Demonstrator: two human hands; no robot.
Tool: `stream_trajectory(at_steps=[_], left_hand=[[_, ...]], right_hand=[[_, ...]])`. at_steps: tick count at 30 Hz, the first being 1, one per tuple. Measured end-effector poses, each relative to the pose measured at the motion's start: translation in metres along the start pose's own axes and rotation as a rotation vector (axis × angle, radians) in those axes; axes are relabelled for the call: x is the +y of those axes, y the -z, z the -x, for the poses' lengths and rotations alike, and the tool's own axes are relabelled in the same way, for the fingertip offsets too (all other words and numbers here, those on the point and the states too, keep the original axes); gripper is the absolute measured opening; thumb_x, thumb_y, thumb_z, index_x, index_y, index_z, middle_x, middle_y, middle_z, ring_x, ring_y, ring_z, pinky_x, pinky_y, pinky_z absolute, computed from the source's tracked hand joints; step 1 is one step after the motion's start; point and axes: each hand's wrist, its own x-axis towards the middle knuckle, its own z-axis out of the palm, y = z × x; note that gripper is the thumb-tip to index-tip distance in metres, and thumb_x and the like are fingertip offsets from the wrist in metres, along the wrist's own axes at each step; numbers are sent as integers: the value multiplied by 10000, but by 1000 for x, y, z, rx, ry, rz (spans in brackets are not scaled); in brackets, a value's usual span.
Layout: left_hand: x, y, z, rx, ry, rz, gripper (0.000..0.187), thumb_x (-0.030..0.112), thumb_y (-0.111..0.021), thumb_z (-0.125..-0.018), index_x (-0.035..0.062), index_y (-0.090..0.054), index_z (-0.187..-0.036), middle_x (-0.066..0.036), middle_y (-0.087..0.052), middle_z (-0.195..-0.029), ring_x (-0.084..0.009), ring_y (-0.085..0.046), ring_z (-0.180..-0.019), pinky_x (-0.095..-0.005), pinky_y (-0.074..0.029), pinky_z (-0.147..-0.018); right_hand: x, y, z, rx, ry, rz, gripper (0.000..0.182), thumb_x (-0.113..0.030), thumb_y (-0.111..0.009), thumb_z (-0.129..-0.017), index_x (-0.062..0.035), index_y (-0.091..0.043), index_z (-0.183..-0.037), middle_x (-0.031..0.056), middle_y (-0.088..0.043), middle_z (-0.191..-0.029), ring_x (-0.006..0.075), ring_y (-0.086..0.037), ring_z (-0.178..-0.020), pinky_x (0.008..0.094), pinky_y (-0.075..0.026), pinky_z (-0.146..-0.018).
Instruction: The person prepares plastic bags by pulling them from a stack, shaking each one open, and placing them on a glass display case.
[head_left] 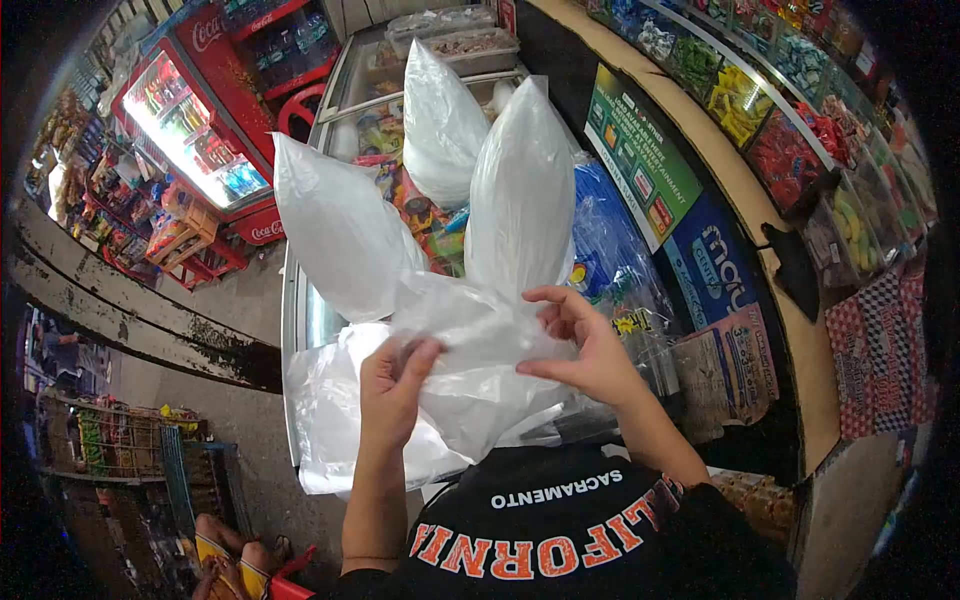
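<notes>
A thin clear plastic bag [465, 335], crumpled and see-through, is in front of me. My left hand [398, 385] is closed on its left side, with the thumb on the near face. At the bag's right edge, my right hand [588, 350] has its thumb and forefinger spread apart, the other fingers curled loosely. Just beyond stand three filled white plastic bags with pointed tops: one at left [345, 230], one at the back [440, 130], one at right [522, 190]. Under my hands lies a stack of flat plastic bags [335, 400].
The bags rest on a glass-topped freezer [385, 130] with colourful packets inside. Plastic tubs [465, 45] sit at its far end. A red drinks fridge [195, 120] stands at left, a candy shelf [770, 110] at right. A seated person [235, 565] is at lower left.
</notes>
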Motion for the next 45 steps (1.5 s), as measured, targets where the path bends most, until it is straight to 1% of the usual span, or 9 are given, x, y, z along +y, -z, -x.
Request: stream_trajectory(at_steps=[2, 5, 9, 13, 18, 27, 32, 38, 45], left_hand=[[-7, -8, 0, -78, -37, -240, 122, 89, -532, -761, -10, -568, -823, -46, -579, -760, -97, -521, -708, -220, -403, -660], [-16, -27, 6, -297, -145, -625, 128, 111, -540, -753, -16, -542, -751, -75, -547, -642, -97, -484, -605, -248, -384, -545], [-18, -16, -3, -110, 28, -215, 180, 146, -506, -786, -6, -483, -691, 4, -479, -623, -68, -410, -610, -213, -336, -549], [-25, -15, -8, -8, 83, 83, 195, 166, -452, -826, -12, -528, -811, 31, -501, -723, -38, -421, -668, -164, -338, -607], [-23, -29, -11, 96, 33, 163, 254, 159, -470, -814, -17, -461, -997, -27, -495, -932, -65, -440, -845, -184, -356, -721], [-34, -22, -17, -379, 259, 30, 338, 91, -555, -741, 4, -435, -1045, -53, -489, -1010, -85, -439, -922, -229, -364, -761], [-26, -32, -16, 35, 259, 477, 313, 70, -527, -759, 28, -429, -1053, -33, -507, -983, -94, -455, -908, -237, -361, -780], [-30, -47, -16, -303, 189, 291, 334, 104, -526, -772, 27, -429, -1082, -52, -505, -1020, -116, -450, -947, -237, -330, -832], [-38, -67, -11, -208, 65, 109, 211, 71, -499, -784, -21, -509, -974, -66, -523, -987, -107, -474, -904, -219, -346, -808]], right_hand=[[-15, 1, -2, 78, 347, 579, 348, -125, -669, -626, -60, -507, -927, 5, -489, -933, 99, -474, -732, 221, -377, -673], [2, 8, -9, -58, 465, 547, 306, -157, -660, -642, -42, -522, -889, 22, -528, -925, 134, -494, -760, 265, -375, -740], [0, 9, 1, -149, -232, -118, 264, -138, -645, -661, -30, -527, -870, 19, -552, -750, 129, -501, -775, 259, -385, -717], [5, 10, 2, -166, -196, -310, 317, -157, -638, -675, -30, -523, -941, 29, -536, -841, 130, -485, -836, 253, -374, -740], [26, -1, 1, -33, 126, 174, 390, -205, -634, -679, -17, -510, -998, 109, -438, -1084, 153, -389, -1021, 304, -337, -821], [18, -4, 5, 4, 14, 366, 214, -148, -631, -685, 21, -564, -799, 34, -564, -653, 70, -505, -619, 195, -399, -571], [21, 2, 7, 180, -35, -116, 149, -109, -605, -711, 22, -568, -770, 7, -561, -682, 45, -485, -630, 174, -386, -568], [16, -2, 4, 262, 2, -166, 120, -60, -587, -714, 28, -578, -795, 25, -575, -711, 53, -504, -654, 170, -395, -595], [19, -11, 5, 382, 168, -17, 91, -13, -580, -693, 24, -587, -775, 64, -591, -731, 75, -530, -659, 186, -408, -576]])
